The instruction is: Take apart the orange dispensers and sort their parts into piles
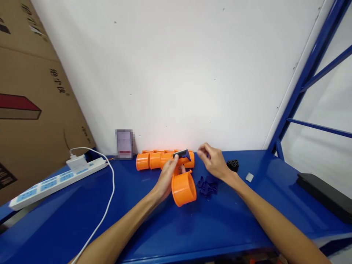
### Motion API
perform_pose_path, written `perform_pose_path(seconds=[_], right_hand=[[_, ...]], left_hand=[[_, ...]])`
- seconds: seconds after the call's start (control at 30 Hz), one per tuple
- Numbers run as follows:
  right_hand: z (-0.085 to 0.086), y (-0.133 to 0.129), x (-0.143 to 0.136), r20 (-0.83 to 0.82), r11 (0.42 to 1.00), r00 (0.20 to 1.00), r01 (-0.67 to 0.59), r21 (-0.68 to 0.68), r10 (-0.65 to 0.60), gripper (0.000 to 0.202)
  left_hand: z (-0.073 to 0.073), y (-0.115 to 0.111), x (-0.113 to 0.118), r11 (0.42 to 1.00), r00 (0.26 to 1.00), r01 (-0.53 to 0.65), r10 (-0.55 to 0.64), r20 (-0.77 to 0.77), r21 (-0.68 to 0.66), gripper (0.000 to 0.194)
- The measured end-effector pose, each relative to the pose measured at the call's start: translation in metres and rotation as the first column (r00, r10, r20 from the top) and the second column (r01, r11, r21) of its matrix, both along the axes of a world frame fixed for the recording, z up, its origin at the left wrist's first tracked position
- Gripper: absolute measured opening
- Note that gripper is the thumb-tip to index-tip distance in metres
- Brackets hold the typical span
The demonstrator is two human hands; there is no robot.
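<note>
My left hand (165,176) is closed around the handle of an orange plastic cup-shaped part (183,189), its round opening tilted to the right. At the handle's upper end sits a black and dark blue piece (181,154), close to my thumb. My right hand (216,161) is raised a little to the right of it, apart from the orange part. Its fingers are curled in a pinch, and whatever they may hold is too small to make out. Below that hand lies a loose pile of small dark blue plastic parts (206,187). Behind my left hand, several similar orange parts (156,160) lie in a row.
A white power strip (95,167) with a plugged-in charger (77,164) and white cable (112,190) lies left. Near the right hand are a black clustered part (233,165) and a small pale piece (249,177). A black case (326,194) lies far right; a white wall (176,73) stands behind.
</note>
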State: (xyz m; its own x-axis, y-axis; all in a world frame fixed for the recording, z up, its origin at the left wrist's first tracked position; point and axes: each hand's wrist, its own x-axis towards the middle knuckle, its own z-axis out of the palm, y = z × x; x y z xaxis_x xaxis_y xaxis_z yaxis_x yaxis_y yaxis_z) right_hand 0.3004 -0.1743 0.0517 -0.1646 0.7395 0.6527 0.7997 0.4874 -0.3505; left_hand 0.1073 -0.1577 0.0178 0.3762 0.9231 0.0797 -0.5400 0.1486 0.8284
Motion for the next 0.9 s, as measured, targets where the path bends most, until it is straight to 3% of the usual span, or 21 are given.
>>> perform_pose_path(seconds=[0.17,0.37,0.53,0.8,0.9], right_hand=[[-0.029,-0.007,-0.015,0.379,0.998,0.924,0.029,0.064,-0.051,0.026],[-0.037,-0.004,-0.028,0.635,0.997,0.768,0.064,0.048,-0.080,0.024],[-0.034,0.002,-0.026,0.678,0.997,0.732,0.048,0.055,-0.073,0.023],[-0.030,0.007,-0.020,0.649,0.991,0.760,-0.055,0.120,-0.037,0.027],[-0.021,0.008,-0.006,0.583,0.996,0.811,-0.006,0.087,-0.046,0.028]], left_hand=[[-0.007,-0.012,0.007,0.997,0.998,0.014,-0.010,-0.060,0.069,0.042],[-0.018,-0.018,0.012,0.998,0.993,-0.019,0.011,-0.114,-0.066,0.039],[-0.009,-0.016,0.008,0.988,0.988,0.055,-0.076,-0.138,-0.146,0.042],[0.003,-0.019,0.006,0.975,0.981,0.111,-0.139,-0.137,-0.195,0.034],[0.008,-0.015,-0.002,0.955,0.983,0.114,-0.148,-0.108,-0.273,0.031]])
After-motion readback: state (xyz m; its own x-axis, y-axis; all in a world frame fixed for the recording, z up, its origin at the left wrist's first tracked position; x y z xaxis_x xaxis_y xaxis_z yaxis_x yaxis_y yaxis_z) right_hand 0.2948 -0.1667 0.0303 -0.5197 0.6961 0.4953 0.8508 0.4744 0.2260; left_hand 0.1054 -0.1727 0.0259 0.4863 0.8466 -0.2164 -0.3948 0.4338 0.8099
